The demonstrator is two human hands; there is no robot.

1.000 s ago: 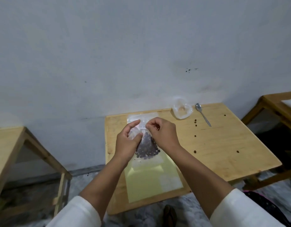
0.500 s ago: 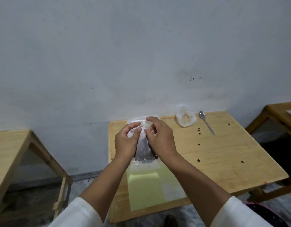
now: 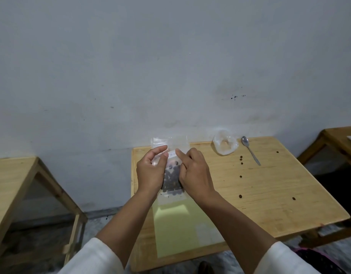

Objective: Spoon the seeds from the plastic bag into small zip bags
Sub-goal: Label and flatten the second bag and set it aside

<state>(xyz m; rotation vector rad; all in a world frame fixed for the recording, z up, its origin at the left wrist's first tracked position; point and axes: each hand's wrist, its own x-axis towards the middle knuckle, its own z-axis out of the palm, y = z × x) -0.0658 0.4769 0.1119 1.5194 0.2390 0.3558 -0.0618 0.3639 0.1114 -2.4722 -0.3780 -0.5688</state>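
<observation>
Lifted higher than a second ago, the small zip bag (image 3: 171, 175) of dark seeds is hanging upright above the wooden table (image 3: 269, 194), left hand (image 3: 150, 175) and right hand (image 3: 194, 175) both pinching its top, apparently sealing it.

A small clear zip bag (image 3: 171, 175) with a white handwritten label near its top is held upright above the near left part of the light wooden table (image 3: 269, 194). Its lower half is filled with dark brown round seeds (image 3: 171, 184); its top strip stands above the fingers. A crumpled clear plastic bag (image 3: 225, 144) is seen at the far edge of the table, apparently almost empty. A silver metal spoon (image 3: 249, 149) is laid just beside it on the right, bowl toward the wall. Several loose seeds (image 3: 241, 159) are scattered on the table top.
</observation>
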